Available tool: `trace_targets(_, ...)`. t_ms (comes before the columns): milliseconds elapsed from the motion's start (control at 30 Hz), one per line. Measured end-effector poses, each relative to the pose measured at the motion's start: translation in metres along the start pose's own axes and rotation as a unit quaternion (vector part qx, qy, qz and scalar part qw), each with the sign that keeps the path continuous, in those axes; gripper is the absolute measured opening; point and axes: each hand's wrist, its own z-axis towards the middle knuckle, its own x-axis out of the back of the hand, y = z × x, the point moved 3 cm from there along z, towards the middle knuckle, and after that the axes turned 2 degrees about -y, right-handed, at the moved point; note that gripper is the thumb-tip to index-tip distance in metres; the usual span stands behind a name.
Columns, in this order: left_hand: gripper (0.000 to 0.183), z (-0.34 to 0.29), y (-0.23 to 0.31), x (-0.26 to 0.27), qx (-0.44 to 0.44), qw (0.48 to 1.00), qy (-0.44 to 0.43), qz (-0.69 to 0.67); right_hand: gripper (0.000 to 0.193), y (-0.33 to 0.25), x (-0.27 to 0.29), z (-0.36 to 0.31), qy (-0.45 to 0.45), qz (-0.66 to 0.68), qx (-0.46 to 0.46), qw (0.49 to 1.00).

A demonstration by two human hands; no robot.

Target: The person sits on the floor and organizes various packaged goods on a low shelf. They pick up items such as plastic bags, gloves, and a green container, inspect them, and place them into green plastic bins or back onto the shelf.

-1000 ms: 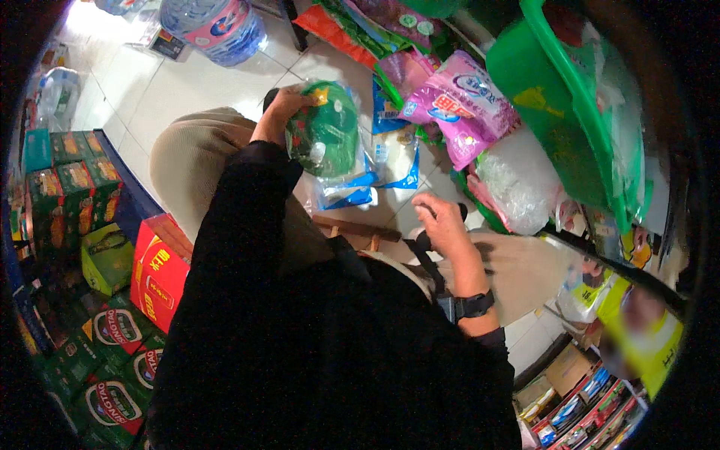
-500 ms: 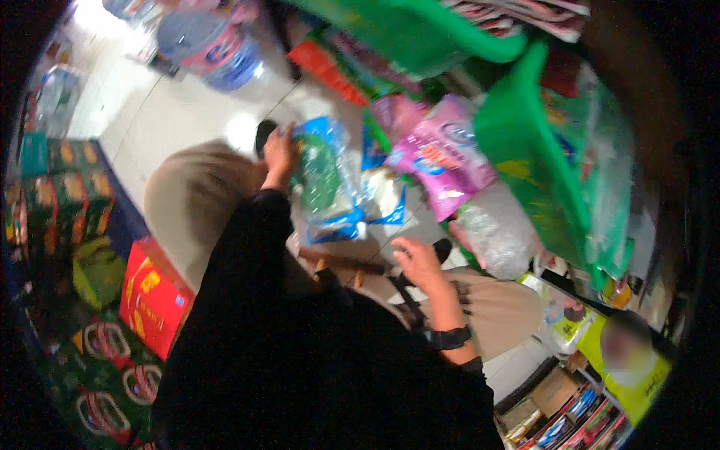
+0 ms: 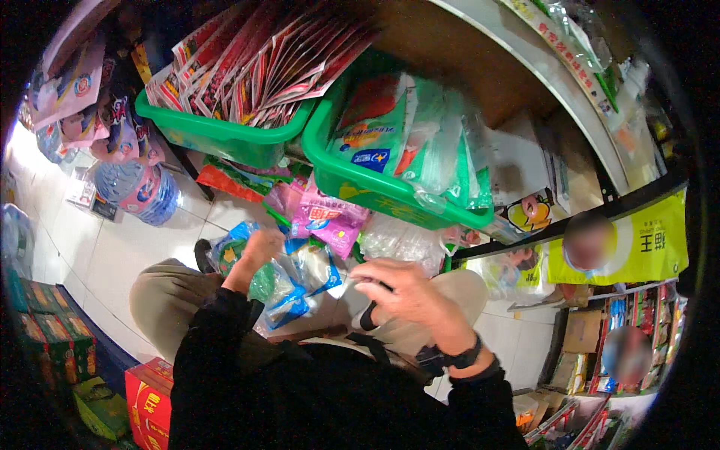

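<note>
My left hand [image 3: 259, 251] hovers over or touches a clear and blue plastic package [image 3: 264, 283] with something green in it, down on the floor between my knees. Its fingers are smeared and bent, so their grip is not plain. My right hand [image 3: 401, 294] is raised above my right knee, fingers apart and slightly bent, with no held thing visible. Close to the hands lie a white and blue packet [image 3: 315, 264], a pink-purple bag [image 3: 328, 219] and a crumpled clear plastic bag [image 3: 401, 241].
Ahead, one green basket [image 3: 225, 142] holds fanned red and white packets; another green basket [image 3: 390, 193] holds plastic packages. A large water bottle [image 3: 139, 193] stands at the left. A red box [image 3: 150, 405] is beside my left leg. Shelving with goods [image 3: 600, 337] is at the right.
The view has swung up and right, bringing both baskets fully into sight. My right hand has lifted from beside my knee. My left hand has shifted from the package's edge to over it.
</note>
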Motion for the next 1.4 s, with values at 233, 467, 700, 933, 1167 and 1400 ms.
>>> trace_targets(233,0.025,-0.064,0.190,-0.013,0.037,0.937,-0.334,0.093,0.025,-0.042,0.128,0.040,0.164,0.024,-0.075,0.983)
trace_targets(467,0.025,-0.062,0.195,0.003,-0.041,0.967,-0.240,-0.072,0.042,0.043,0.188,0.128,0.069,-0.289,-0.224,0.928)
trace_targets(700,0.026,-0.072,0.201,0.000,-0.144,0.972,-0.186,0.008,0.042,0.087,0.184,0.158,0.112,-0.271,-0.385,0.875)
trace_targets(933,0.025,-0.078,0.196,0.002,-0.178,0.971,-0.157,0.041,0.044,0.098,0.189,0.158,0.174,-0.146,-0.409,0.884)
trace_targets(1167,0.028,-0.083,0.198,0.004,-0.204,0.967,-0.133,0.069,0.039,0.083,0.175,0.161,0.220,0.127,-0.355,0.900)
trace_targets(1400,0.029,-0.078,0.191,0.000,-0.218,0.962,-0.128,0.103,0.059,0.051,0.146,0.172,0.105,0.117,-0.307,0.939)
